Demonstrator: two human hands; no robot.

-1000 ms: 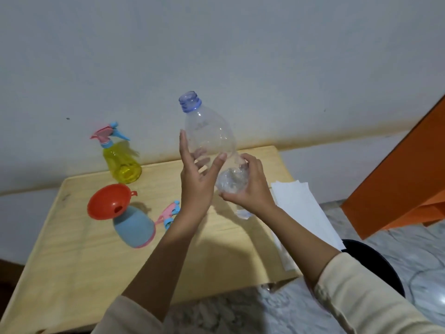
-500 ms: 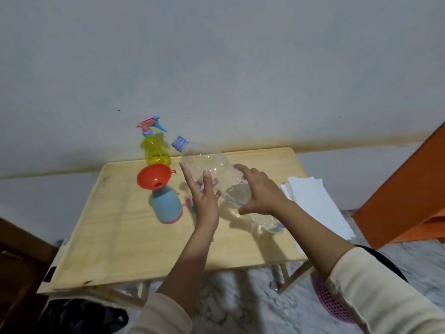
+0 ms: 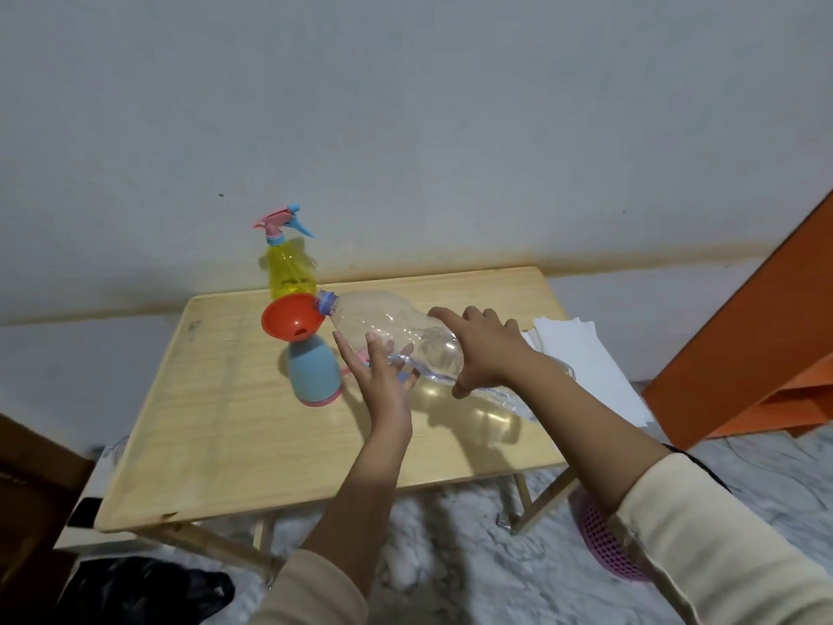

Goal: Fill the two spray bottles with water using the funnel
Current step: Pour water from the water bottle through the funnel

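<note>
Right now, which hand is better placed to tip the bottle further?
Probably the right hand: it grips the clear water bottle, whose mouth is at the red funnel. The left hand only props it, fingers open.

Two bare hands: left hand (image 3: 383, 381), right hand (image 3: 484, 349); forearms uncovered from wrist up; left sleeve (image 3: 315, 588) cream, plain cloth, cuff ending near elbow, soft folds at edge; right sleeve (image 3: 712, 534) same cream, cuff ending mid-forearm, thick rolled-looking edge, faint creases further up; both sleeves loose-fitting, matte, cut off by bottom frame edge
</note>
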